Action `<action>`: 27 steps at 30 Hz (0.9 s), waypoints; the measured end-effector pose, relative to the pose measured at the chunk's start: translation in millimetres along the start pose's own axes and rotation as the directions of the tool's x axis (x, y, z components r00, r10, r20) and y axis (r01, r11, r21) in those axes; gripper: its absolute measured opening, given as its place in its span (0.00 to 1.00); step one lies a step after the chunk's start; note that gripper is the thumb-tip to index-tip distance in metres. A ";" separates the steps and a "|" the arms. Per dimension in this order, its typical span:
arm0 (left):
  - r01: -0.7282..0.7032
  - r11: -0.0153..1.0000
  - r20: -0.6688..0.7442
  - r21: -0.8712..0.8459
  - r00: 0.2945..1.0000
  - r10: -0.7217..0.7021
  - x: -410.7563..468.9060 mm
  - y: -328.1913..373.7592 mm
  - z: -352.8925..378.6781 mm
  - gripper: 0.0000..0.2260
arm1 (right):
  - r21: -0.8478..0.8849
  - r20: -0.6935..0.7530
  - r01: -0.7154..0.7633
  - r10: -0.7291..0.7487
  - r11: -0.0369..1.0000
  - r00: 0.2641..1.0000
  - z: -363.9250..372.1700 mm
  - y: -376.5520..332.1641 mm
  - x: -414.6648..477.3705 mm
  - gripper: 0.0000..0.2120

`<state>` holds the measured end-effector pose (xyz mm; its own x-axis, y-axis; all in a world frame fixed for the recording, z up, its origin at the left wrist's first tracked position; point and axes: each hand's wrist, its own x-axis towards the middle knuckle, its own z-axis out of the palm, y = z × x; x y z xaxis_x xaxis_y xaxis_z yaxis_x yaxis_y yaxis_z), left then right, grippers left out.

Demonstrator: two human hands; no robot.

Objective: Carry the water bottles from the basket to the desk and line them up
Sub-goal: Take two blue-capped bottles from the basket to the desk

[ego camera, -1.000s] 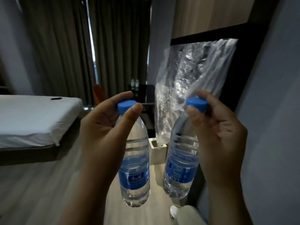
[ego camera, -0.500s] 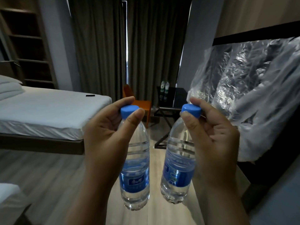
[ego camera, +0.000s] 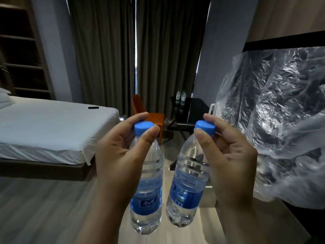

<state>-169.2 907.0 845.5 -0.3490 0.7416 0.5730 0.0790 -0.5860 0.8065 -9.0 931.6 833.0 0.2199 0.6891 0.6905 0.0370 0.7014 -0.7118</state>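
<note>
At far left, shelves [ego camera: 22,50]: dark open shelving against the wall, dim.
Bed [ego camera: 52,127]: white sheet, low dark base; a small black object [ego camera: 93,107] lies on top near the far edge.
Curtains [ego camera: 109,50]: dark, drawn, with a thin slit of daylight between them.
Orange chair [ego camera: 149,115]: stands beyond the hands, just left of the far counter.
Left hand [ego camera: 121,155]: raised at chest height, its grip pinching a blue cap [ego camera: 143,126] between thumb and forefinger.
Left bottle [ego camera: 146,187]: clear water bottle with a blue label, hanging upright from the left hand above the wooden floor [ego camera: 44,208].
Right bottle [ego camera: 188,184]: same kind, tilted slightly with its base toward the left bottle, near it but apart; it hangs in the air.
Right hand [ego camera: 230,155]: grip pinching the right bottle's blue cap [ego camera: 204,127] between thumb and fingers.
Far counter [ego camera: 195,110]: dark desk at the back of the room, well apart from the hands; two more bottles [ego camera: 181,98] stand on it side by side.
Plastic sheet [ego camera: 274,111]: crumpled clear film draped over something dark at right.
</note>
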 end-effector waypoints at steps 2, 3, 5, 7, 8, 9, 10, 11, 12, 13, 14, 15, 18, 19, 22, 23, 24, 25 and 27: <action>-0.004 1.000 -0.004 0.013 1.000 0.004 18.6 -18.8 5.4 0.20 | -0.002 0.007 -0.014 0.014 1.000 1.000 6.9 20.0 16.5 0.18; -0.007 1.000 -0.006 0.018 1.000 0.007 28.5 -28.5 9.1 0.20 | -0.003 0.011 -0.017 0.017 1.000 1.000 9.5 30.7 25.4 0.18; -0.017 1.000 -0.010 0.025 1.000 0.018 50.7 -48.3 18.6 0.19 | -0.002 0.014 -0.012 0.012 1.000 1.000 14.1 52.4 46.0 0.19; -0.031 0.999 -0.012 0.039 0.999 0.032 75.2 -68.0 31.4 0.19 | 0.004 0.012 -0.005 0.005 1.000 1.000 17.7 75.3 69.3 0.19; -0.042 0.998 -0.013 0.049 0.999 0.042 88.1 -77.7 38.8 0.19 | 0.008 0.012 -0.001 0.001 1.000 1.000 19.5 86.8 81.7 0.19; -0.051 0.997 -0.014 0.057 0.999 0.052 101.5 -87.6 46.7 0.19 | 0.016 0.012 0.002 -0.002 1.000 1.000 21.3 98.7 95.1 0.19; -0.055 0.997 -0.013 0.059 0.998 0.056 115.2 -97.1 54.7 0.18 | 0.027 0.015 0.000 0.000 1.000 1.000 23.0 110.7 108.4 0.19; -0.056 0.997 -0.010 0.060 0.998 0.057 128.4 -106.2 62.0 0.18 | 0.036 0.019 -0.005 0.004 0.999 1.000 24.7 122.3 121.8 0.19; -0.060 0.996 -0.010 0.060 0.998 0.060 141.2 -114.7 69.2 0.19 | 0.042 0.027 -0.007 0.006 0.999 1.000 26.5 133.3 135.2 0.19; -0.065 0.996 -0.014 0.061 0.998 0.066 152.9 -122.9 75.6 0.19 | 0.045 0.037 -0.007 0.005 0.999 0.999 28.1 143.5 148.1 0.19; -0.072 0.995 -0.018 0.063 0.997 0.074 163.7 -131.0 81.4 0.20 | 0.047 0.045 -0.003 0.001 0.999 0.999 29.8 153.6 160.5 0.19; -0.081 0.994 -0.022 0.068 0.996 0.083 174.0 -139.7 86.8 0.21 | 0.050 0.048 0.002 -0.004 0.999 0.999 31.4 163.9 172.2 0.18; -0.073 0.994 -0.029 0.079 0.997 0.075 203.2 -167.7 101.2 0.22 | 0.048 0.058 -0.006 0.003 0.999 0.998 37.7 195.8 202.8 0.17; -0.065 0.994 -0.027 0.086 0.997 0.067 212.7 -176.8 105.2 0.22 | 0.041 0.059 -0.014 0.012 0.999 0.998 40.7 206.2 211.2 0.17; -0.054 0.993 -0.014 0.109 0.998 0.056 239.9 -202.5 114.0 0.22 | 0.021 0.061 -0.055 0.053 0.998 0.997 49.5 235.2 232.7 0.17; -0.047 0.992 -0.013 0.116 0.999 0.049 250.4 -212.0 116.5 0.22 | 0.014 0.063 -0.065 0.064 0.998 0.996 53.6 245.8 240.4 0.17; -0.038 0.993 -0.014 0.115 0.999 0.040 261.6 -222.2 119.0 0.22 | 0.007 0.064 -0.074 0.073 0.997 0.995 58.2 256.9 248.4 0.17; -0.029 0.994 -0.018 0.110 0.999 0.031 272.6 -231.6 120.6 0.22 | 0.000 0.062 -0.078 0.078 0.997 0.995 63.2 266.9 255.9 0.17; -0.017 0.996 -0.014 0.093 1.000 0.018 300.3 -254.4 122.4 0.22 | -0.014 0.045 -0.084 0.084 0.996 0.995 77.2 291.9 274.3 0.17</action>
<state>-179.8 1318.8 830.2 -0.3601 0.7262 0.5856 0.1715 -0.5655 0.8067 -13.1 1339.5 824.5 0.1779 0.7533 0.6331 0.0324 0.6385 -0.7689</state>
